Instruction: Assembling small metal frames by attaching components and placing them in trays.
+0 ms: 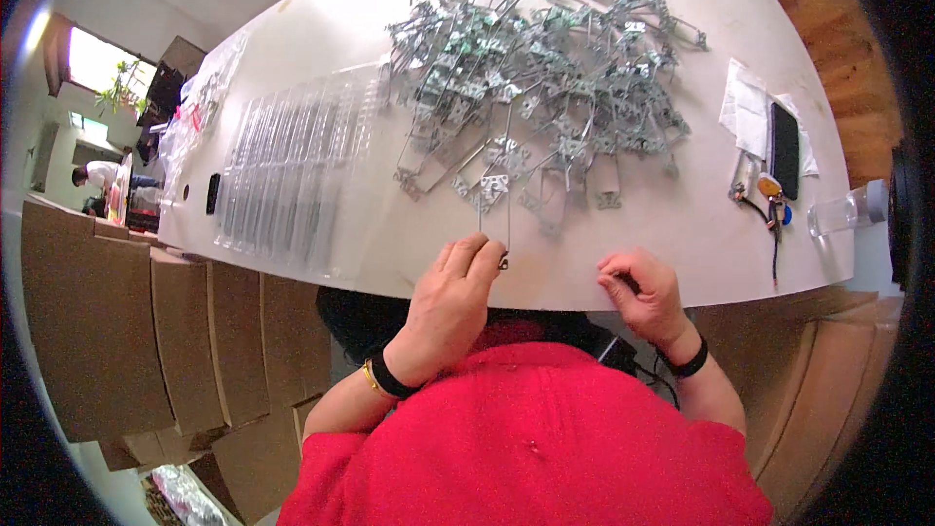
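My left hand (450, 294) is closed around the near end of a metal bracket with thin wire rods (494, 187), at the table's front edge. The bracket's perforated silver plate points away from me, toward a large heap of similar metal brackets (555, 68). A small dark end of the part shows beside my fingertips. To the right, my right hand (643, 294) hovers by the table edge, apart from the bracket. Its fingers are curled with the thumb against them; whatever they may hold is hidden.
Clear plastic trays (292, 170) lie left on the white table (390, 244), near a small black object (212, 193). At the right are a black phone (783, 151) on white tissue, keys (771, 190) and a clear bottle (842, 212). Cardboard boxes (93, 321) stand left below the table.
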The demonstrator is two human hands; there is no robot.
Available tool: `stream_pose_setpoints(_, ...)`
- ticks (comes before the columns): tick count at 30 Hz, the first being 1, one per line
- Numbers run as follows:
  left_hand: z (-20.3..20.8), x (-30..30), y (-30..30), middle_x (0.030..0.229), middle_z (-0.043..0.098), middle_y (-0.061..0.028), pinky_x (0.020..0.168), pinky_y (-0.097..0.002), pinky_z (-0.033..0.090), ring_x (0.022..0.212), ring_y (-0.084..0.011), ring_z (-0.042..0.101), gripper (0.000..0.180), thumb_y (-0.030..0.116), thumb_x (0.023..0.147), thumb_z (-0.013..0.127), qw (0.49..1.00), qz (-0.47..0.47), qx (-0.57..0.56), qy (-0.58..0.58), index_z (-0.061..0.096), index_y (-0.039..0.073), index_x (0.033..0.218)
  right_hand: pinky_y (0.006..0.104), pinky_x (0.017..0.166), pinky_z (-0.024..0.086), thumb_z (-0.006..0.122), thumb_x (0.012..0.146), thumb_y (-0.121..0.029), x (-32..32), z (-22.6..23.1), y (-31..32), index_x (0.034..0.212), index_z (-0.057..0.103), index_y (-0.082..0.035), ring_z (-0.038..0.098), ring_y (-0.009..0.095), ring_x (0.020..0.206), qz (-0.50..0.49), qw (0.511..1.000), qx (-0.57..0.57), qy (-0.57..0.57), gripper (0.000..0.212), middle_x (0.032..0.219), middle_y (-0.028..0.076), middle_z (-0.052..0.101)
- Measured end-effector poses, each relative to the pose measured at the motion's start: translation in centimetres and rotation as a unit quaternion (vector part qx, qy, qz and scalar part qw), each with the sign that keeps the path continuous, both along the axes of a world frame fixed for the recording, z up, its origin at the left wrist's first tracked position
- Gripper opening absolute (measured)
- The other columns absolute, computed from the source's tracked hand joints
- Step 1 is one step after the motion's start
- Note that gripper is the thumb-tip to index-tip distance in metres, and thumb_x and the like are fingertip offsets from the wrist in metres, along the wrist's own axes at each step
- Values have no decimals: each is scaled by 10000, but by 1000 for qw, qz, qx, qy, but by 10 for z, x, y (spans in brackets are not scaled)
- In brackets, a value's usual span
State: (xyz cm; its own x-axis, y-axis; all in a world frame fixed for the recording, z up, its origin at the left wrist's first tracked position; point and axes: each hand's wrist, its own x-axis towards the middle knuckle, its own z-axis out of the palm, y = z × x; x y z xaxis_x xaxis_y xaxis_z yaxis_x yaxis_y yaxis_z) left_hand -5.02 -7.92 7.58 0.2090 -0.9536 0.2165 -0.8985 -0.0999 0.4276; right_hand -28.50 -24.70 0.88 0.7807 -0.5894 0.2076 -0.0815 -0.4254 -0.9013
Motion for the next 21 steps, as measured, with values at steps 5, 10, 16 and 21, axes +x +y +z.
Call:
stream_pose_setpoints(5, -16, 9, 34, 1273, 602, -212, 957, -446, 524, 1135, -401, 612, 389, -5, 893, 686, 997, 3, 75, -26, 598, 17, 1271, 350, 758, 557, 755, 912, -27, 3, 4, 1, 987, 667, -49, 696, 276, 855, -10, 1000, -28, -3, 118, 983, 115, 716)
stream_pose_setpoints(10, -26, 8, 44, 1334, 573, -216, 1012, -473, 498, 1194, -414, 582, 514, 80, 872, 744, 998, 15, 55, -18, 569, 25, 1352, 337, 758, 551, 748, 920, -23, 4, 5, 4, 990, 668, -50, 695, 254, 859, -26, 999, -37, -2, 110, 986, 106, 714)
stream_pose_setpoints(16, -39, 10, 56, 1333, 573, -201, 1055, -498, 472, 1245, -407, 553, 563, 142, 854, 777, 997, -25, 60, -43, 566, 20, 1361, 317, 760, 542, 753, 921, -25, 5, 4, 8, 994, 671, -51, 688, 222, 868, -40, 999, -10, 25, 112, 983, 100, 714)
stream_pose_setpoints(21, -58, 16, 67, 1283, 591, -190, 1046, -483, 488, 1227, -390, 567, 472, 112, 867, 749, 995, -38, 28, -86, 595, 16, 1303, 313, 767, 541, 770, 907, -29, 9, -3, 10, 988, 686, -49, 691, 217, 874, -59, 997, -49, -1, 119, 983, 98, 723)
